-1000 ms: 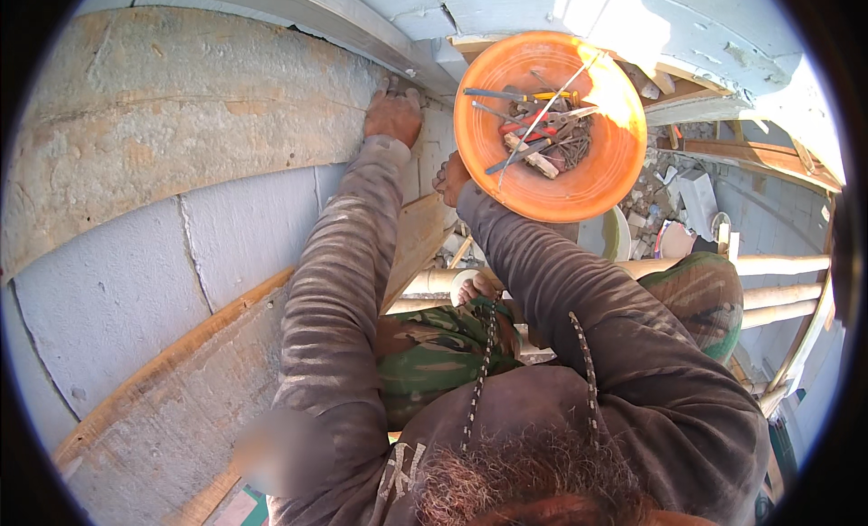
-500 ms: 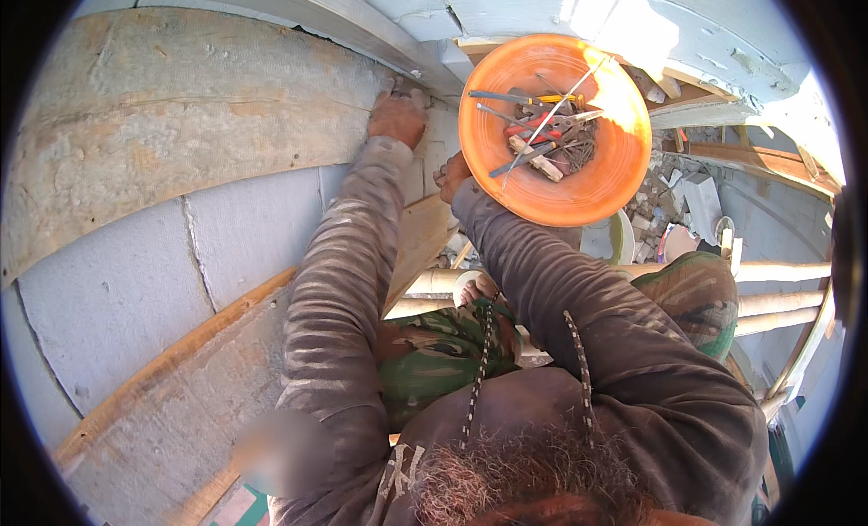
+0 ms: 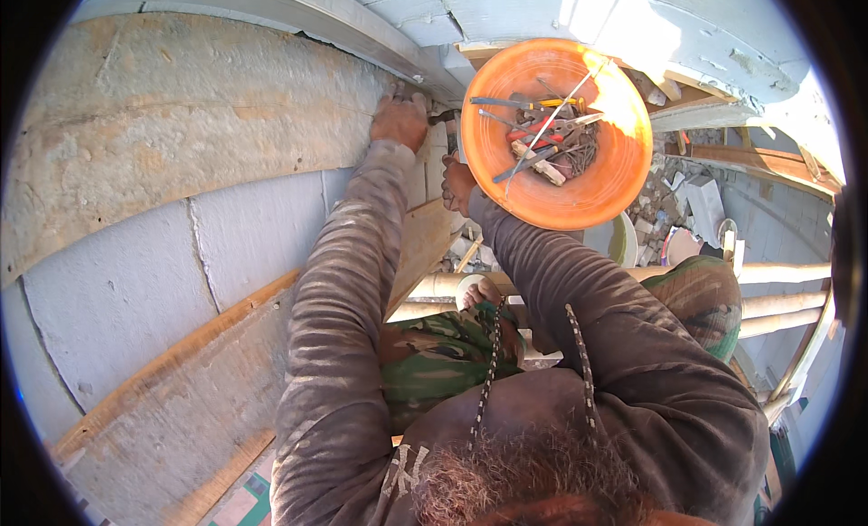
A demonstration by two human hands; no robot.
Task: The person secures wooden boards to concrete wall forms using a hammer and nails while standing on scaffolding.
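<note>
My left hand point(image 3: 399, 121) is at the end of a weathered wooden board point(image 3: 208, 101), its fingers bent together by a grey beam. What they pinch, if anything, is too small to make out. My right hand point(image 3: 458, 184) is closed just below, round the handle of a hammer whose dark head point(image 3: 442, 116) points towards my left hand. Part of that hand and the handle is hidden by an orange plastic basin point(image 3: 493, 178). In the basin lie red-handled pliers point(image 3: 541, 132), nails point(image 3: 579, 152), several long thin tools and a wood scrap point(image 3: 542, 164).
A grey block wall point(image 3: 262, 227) runs along the left, with a second plank point(image 3: 181, 408) below. Bamboo poles point(image 3: 782, 302) cross under my legs. Rubble point(image 3: 665, 200) and a bucket point(image 3: 624, 241) are lower down on the right. A grey beam point(image 3: 362, 28) borders the board.
My right hand has shifted slightly down, and the hammer's head now shows between my hands beside the basin. My left hand stays at the board's end.
</note>
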